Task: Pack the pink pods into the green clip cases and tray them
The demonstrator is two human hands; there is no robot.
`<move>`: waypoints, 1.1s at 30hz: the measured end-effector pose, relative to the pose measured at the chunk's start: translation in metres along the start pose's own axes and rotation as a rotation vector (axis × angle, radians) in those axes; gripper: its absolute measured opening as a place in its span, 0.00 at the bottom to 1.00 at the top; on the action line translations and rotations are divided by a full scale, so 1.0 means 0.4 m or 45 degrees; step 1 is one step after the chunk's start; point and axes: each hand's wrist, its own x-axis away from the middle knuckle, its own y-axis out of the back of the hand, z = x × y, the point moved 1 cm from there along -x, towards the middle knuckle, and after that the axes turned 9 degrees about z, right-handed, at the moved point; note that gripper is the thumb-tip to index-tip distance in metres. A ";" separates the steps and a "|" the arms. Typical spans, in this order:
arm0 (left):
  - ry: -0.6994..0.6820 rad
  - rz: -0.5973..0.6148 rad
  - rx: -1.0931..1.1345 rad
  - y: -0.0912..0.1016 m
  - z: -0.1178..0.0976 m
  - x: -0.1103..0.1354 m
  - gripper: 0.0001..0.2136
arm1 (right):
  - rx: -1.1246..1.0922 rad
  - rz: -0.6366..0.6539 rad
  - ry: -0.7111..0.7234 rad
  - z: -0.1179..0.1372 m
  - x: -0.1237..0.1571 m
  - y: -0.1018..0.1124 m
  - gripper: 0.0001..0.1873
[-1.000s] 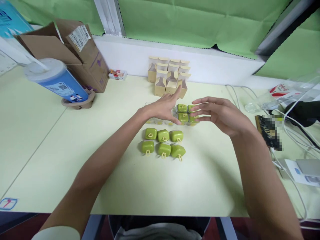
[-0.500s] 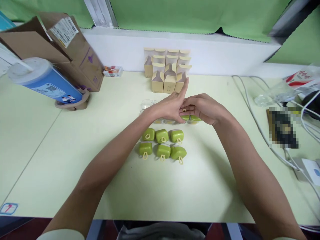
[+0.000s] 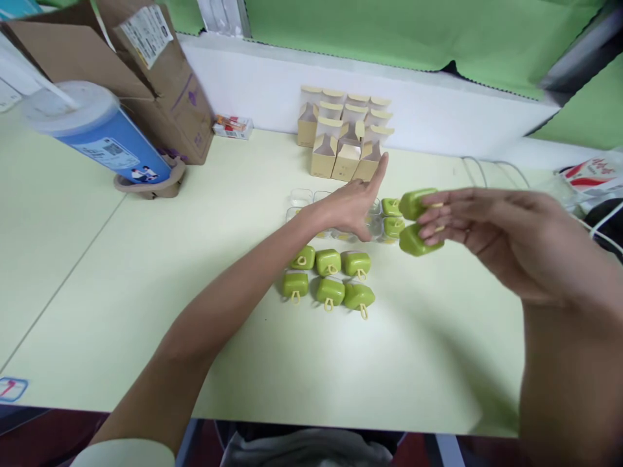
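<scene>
My right hand (image 3: 491,240) is raised above the table with two green cases (image 3: 416,222) pinched in its fingertips, one above the other. My left hand (image 3: 355,207) lies flat with fingers stretched out on a clear plastic tray (image 3: 302,198), which still holds two green cases (image 3: 392,217) at its right end. Several more green cases (image 3: 331,279) with small yellow loops lie in two rows on the table in front of the tray.
Several small tan cartons (image 3: 348,133) stand against the white wall ledge. A blue cup (image 3: 92,139) on a holder and an open cardboard box (image 3: 121,65) are at the left. Cables (image 3: 487,170) and packets lie at the right edge.
My right hand closed on two green cases from the tray and lifted them up and to the right. My left hand stayed on the tray.
</scene>
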 end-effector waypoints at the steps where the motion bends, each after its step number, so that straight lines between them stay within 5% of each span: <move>1: 0.012 0.027 -0.026 0.000 0.000 0.000 0.79 | -0.003 0.030 -0.059 -0.021 0.020 -0.001 0.08; 8: 0.083 0.105 -0.169 0.010 -0.034 0.007 0.76 | -0.018 0.210 -0.248 -0.178 0.054 -0.046 0.22; 16: 0.137 0.145 -0.260 0.014 -0.039 0.007 0.74 | -0.132 0.387 -0.384 -0.147 0.074 0.012 0.23; 21: 0.041 0.102 -0.153 0.020 -0.023 0.009 0.77 | -0.089 0.011 -0.170 -0.101 -0.027 0.082 0.09; 27: 0.020 0.095 -0.176 -0.002 -0.051 -0.037 0.79 | -0.208 0.133 -0.283 -0.112 -0.168 0.083 0.15; 33: 0.091 0.123 -0.242 -0.044 -0.072 -0.086 0.76 | -0.321 0.135 -0.254 -0.145 -0.189 0.052 0.07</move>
